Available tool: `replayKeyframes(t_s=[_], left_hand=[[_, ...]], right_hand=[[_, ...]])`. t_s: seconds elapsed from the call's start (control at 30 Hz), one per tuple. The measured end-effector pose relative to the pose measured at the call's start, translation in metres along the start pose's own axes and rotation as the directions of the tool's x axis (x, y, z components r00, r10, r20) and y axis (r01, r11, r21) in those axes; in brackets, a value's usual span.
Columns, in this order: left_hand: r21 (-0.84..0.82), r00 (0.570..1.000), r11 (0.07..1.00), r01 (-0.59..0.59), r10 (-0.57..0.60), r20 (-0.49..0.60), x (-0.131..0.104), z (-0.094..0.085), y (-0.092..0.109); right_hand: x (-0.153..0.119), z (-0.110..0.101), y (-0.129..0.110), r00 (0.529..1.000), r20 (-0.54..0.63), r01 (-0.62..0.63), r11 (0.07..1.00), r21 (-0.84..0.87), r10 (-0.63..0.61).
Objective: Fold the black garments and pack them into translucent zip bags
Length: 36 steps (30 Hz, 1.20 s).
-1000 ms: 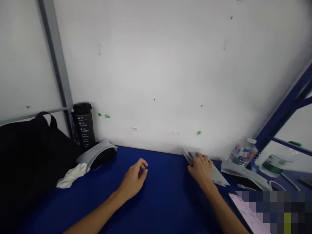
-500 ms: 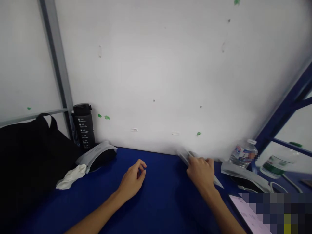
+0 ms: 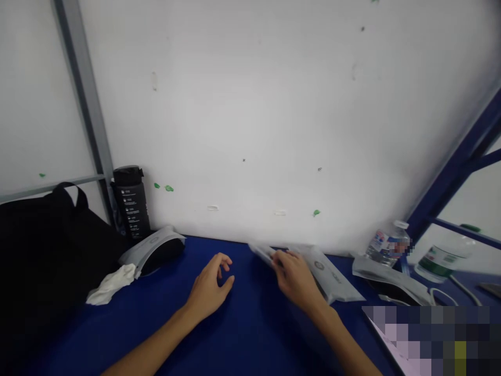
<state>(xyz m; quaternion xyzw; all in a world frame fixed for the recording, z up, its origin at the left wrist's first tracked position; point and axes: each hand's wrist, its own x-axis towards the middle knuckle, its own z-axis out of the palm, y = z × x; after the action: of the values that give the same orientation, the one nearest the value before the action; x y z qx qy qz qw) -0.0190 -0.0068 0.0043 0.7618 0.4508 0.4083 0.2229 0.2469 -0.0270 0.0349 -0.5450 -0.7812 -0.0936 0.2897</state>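
Note:
My right hand [image 3: 295,277] is closed on the upper edge of a frosted plastic pouch [image 3: 332,277] with printing on it. The pouch leans at the back of the blue tabletop [image 3: 235,324], near the white wall. Its left end is blurred, and my hand covers its middle, where something dark shows. Whether this is one pouch or two overlapping ones I cannot tell. To the left, my left hand [image 3: 208,284] hovers above the tabletop with its fingers loosely curled and apart, holding nothing. A similar pouch [image 3: 154,243] with a dark thing inside stands farther left.
A black bottle [image 3: 133,209], a crumpled white tissue [image 3: 111,284] and a black bag [image 3: 50,261] are at left. At right are another frosted pouch [image 3: 387,274], a clear water bottle [image 3: 385,245], a green-labelled bottle [image 3: 440,261] and a pale flat screen [image 3: 391,334], partly pixelated.
My right hand has moved left, and more of the printed pouch shows to its right. My left hand stays nearly in place, its thumb and fingers slightly farther apart.

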Motion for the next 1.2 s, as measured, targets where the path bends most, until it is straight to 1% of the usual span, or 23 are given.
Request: replayKeyframes(t_s=[0.03, 0.1, 0.17, 0.23, 0.33, 0.43, 0.57, 0.63, 0.8, 0.87, 0.97, 1.07, 1.2], left_hand=[[0.006, 0.999, 1.0, -0.03, 0.031, -0.043, 0.0, 0.0, 0.0], [0.034, 0.989, 0.996, -0.085, 0.089, -0.116, 0.001, -0.002, 0.0], [0.097, 0.984, 0.989, -0.109, 0.122, -0.134, 0.003, -0.003, -0.001], [0.163, 0.987, 0.981, -0.106, 0.123, -0.102, 0.005, -0.005, -0.001], [0.206, 0.995, 0.976, -0.066, 0.081, -0.064, 0.006, -0.006, 0.0], [0.217, 0.995, 0.976, -0.031, 0.051, -0.087, 0.005, -0.009, 0.003], [0.234, 0.991, 0.972, -0.004, 0.034, -0.126, 0.005, -0.013, 0.007], [0.247, 0.991, 0.969, 0.007, 0.026, -0.133, 0.005, -0.014, 0.007], [0.269, 0.99, 0.963, 0.027, 0.012, -0.144, 0.004, -0.013, 0.005], [0.268, 0.99, 0.963, 0.011, 0.028, -0.139, 0.003, -0.012, 0.006], [0.239, 0.992, 0.969, -0.057, 0.082, -0.097, 0.002, -0.011, 0.008], [0.182, 0.988, 0.972, -0.146, 0.153, -0.025, 0.001, -0.007, 0.01], [0.144, 0.971, 0.96, -0.24, 0.238, 0.034, 0.0, -0.003, 0.009]], right_hand=[[-0.001, 0.005, -0.008, 0.997, -0.01, 0.083, 0.991, 0.106, -0.082], [-0.002, 0.016, -0.021, 0.976, -0.04, 0.218, 0.934, 0.283, -0.215], [-0.004, 0.024, -0.03, 0.958, -0.065, 0.283, 0.874, 0.395, -0.281], [-0.006, 0.028, -0.033, 0.951, -0.076, 0.301, 0.845, 0.442, -0.299], [-0.006, 0.025, -0.031, 0.961, -0.072, 0.272, 0.869, 0.413, -0.267], [-0.006, 0.017, -0.025, 0.974, -0.068, 0.227, 0.911, 0.343, -0.217], [-0.005, 0.009, -0.018, 0.982, -0.061, 0.188, 0.941, 0.282, -0.178], [-0.004, 0.008, -0.015, 0.985, -0.063, 0.172, 0.949, 0.265, -0.161], [-0.004, 0.011, -0.006, 0.996, -0.062, 0.077, 0.959, 0.273, -0.063], [-0.005, 0.013, -0.004, 0.997, -0.067, 0.065, 0.953, 0.296, -0.048], [-0.006, 0.017, -0.007, 0.994, -0.098, 0.088, 0.92, 0.382, -0.054], [-0.008, 0.021, -0.019, 0.992, -0.109, 0.109, 0.854, 0.509, -0.062], [-0.011, 0.025, -0.039, 0.994, -0.059, 0.112, 0.777, 0.62, -0.097]])
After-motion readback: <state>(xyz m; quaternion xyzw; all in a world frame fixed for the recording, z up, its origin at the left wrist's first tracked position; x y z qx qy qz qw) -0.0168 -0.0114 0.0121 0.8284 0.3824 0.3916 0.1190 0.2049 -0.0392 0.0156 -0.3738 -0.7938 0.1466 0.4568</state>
